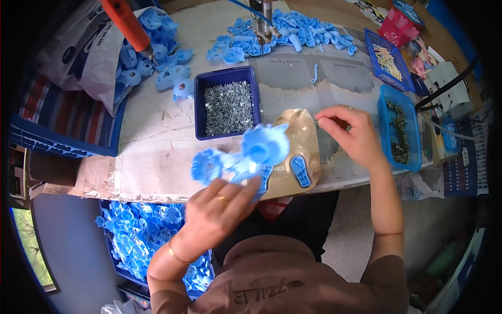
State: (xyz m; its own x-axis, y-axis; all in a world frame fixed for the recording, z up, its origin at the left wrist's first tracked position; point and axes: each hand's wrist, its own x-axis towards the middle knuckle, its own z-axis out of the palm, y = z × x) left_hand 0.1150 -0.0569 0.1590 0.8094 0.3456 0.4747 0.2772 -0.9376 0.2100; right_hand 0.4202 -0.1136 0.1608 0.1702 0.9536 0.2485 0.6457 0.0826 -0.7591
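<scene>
Blue plastic toy parts dominate the scene: one moulded blue piece point(246, 157) is held by the left hand point(217, 212), fingers closed on its lower edge, over a beige moulded fixture point(306, 141) at the near edge of the tabletop point(151, 136). The right hand point(350, 133) is raised beside the fixture with thumb and forefinger pinched together, apparently on something very small that cannot be made out. Judged from how things lie, the work is somewhere in the middle: a heap of blue parts point(293, 31) is spread at the far side and another heap point(151, 47) at the far left, while a crate of blue pieces point(141, 235) below the tabletop is well filled. A dark blue tray of small metal screws point(227, 107) is set just behind the held piece and is quite full. Blue mesh baskets point(400, 128) are placed to the right. An orange-handled tool point(128, 23) and a hanging driver point(264, 21) are seen above. The tabletop is pale, worn and stained; a striped cloth point(68, 112) and a white sack point(78, 49) lie at the left.
</scene>
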